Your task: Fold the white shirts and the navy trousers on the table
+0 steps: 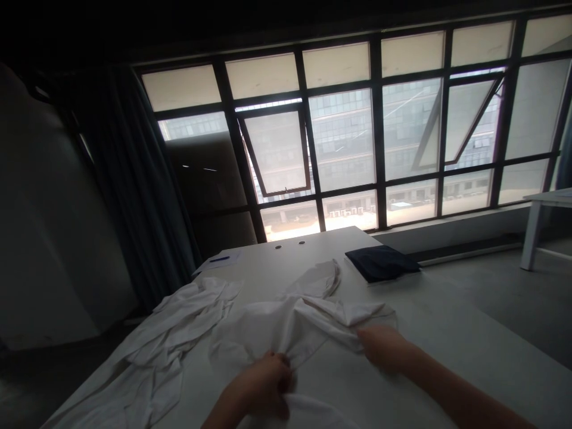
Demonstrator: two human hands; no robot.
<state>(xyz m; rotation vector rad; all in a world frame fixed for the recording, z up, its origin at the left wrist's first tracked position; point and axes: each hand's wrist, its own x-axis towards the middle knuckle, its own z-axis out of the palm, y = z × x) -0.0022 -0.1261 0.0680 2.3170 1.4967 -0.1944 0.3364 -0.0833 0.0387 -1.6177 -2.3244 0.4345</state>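
Note:
A crumpled white garment (286,322) lies across the middle of the white table (429,345), its far end reaching toward the window side. My left hand (263,381) is closed on the near part of the cloth, with folds running away from the fingers. Farther right, my right hand (384,348) grips the garment's right edge; it is slightly blurred and its fingertips are partly hidden. More white cloth shows below my left hand at the bottom of the view. I cannot tell which part of the garment each hand holds.
Another heap of white clothing (179,333) spreads along the table's left side. A folded dark blue cloth (379,262) lies at the back right. Paper with a pen (218,259) rests at the far left corner. Beyond stand a curtain (129,179), windows and a second table (531,232).

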